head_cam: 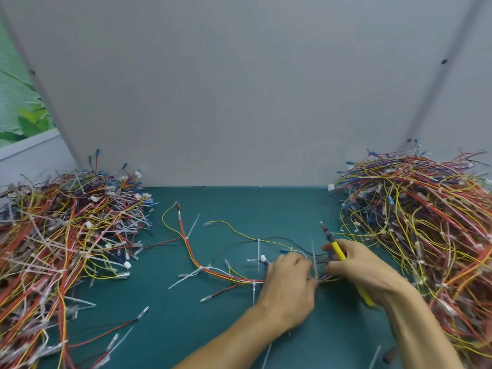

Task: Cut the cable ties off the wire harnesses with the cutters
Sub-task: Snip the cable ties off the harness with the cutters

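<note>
Head view: green table [239, 203] carried two heaps of wire harnesses, the bigger right heap [426, 222] and the left heap [58, 235]. Between them lay the working harness [197, 262], spread loose on the mat. Its bundled wires were clasped in the curled left hand [288, 286]; the right hand [364, 270] gripped the yellow-handled cutters [336, 249], tips pointing away. A white cable tie [314, 258] stood upright between the hands. Judged: harness light, floppy; tie thin, stiff. Hold the bundle just beside the tie.
</note>
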A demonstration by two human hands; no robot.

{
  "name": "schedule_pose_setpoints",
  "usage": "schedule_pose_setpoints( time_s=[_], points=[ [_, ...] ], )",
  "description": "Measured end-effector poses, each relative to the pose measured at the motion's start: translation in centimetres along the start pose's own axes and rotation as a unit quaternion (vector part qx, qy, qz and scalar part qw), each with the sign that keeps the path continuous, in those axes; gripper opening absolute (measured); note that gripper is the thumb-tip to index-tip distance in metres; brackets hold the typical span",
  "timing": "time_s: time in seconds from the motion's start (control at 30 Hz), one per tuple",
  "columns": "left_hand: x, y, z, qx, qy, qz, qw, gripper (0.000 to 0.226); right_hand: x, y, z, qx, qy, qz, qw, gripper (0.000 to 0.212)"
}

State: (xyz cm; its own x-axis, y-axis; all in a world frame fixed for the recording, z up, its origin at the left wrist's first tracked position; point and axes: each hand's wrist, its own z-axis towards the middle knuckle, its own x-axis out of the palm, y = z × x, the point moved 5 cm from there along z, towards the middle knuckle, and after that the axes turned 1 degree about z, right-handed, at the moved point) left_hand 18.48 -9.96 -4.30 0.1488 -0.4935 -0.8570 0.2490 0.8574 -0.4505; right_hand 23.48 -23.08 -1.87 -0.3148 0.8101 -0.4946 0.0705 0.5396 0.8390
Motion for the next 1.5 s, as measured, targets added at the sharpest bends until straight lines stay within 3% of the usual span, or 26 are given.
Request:
schedule_pose_setpoints(
  time_s=[0.07,0.17,0.3,0.4,0.5,0.6,0.77,1.03,1.5],
  points=[
    [-0.7,0.3,0.9,-0.012,-0.016,-0.042,0.999,0.029,-1.1,0.2,-0.6,0.0,0.022,-0.085,0.996,0.047],
    [-0.8,0.9,1.7,-0.05,0.002,-0.105,0.993,0.036,-2.8,0.0,-1.3,-0.039,-0.001,-0.215,0.976,0.025],
    [0.0,1.5,2.1,-0.124,0.059,-0.221,0.966,0.042,-3.7,0.0,-2.1,-0.09,-0.016,-0.383,0.919,0.015],
    [0.3,1.6,2.3,-0.136,0.074,-0.232,0.96,0.042,-3.9,-0.3,-2.5,-0.068,-0.007,-0.454,0.888,0.015],
    [0.4,1.5,2.4,-0.155,0.052,-0.239,0.957,0.028,-3.3,-0.6,-2.7,-0.06,0.015,-0.518,0.853,0.011],
    [0.5,1.6,2.6,-0.181,0.008,-0.253,0.95,0.011,-2.6,-0.9,-2.8,-0.053,0.023,-0.542,0.838,0.013],
    [0.6,1.6,2.8,-0.18,0.0,-0.262,0.948,0.002,-2.4,-1.4,-2.7,-0.061,0.017,-0.537,0.841,0.007],
    [0.8,1.8,2.7,-0.183,0.008,-0.27,0.945,0.009,-2.4,-1.7,-2.4,-0.074,0.023,-0.522,0.849,0.015],
    [0.8,1.9,2.6,-0.188,0.017,-0.287,0.939,0.013,-2.0,-1.3,-2.1,-0.118,0.036,-0.532,0.838,0.009]
  ],
)
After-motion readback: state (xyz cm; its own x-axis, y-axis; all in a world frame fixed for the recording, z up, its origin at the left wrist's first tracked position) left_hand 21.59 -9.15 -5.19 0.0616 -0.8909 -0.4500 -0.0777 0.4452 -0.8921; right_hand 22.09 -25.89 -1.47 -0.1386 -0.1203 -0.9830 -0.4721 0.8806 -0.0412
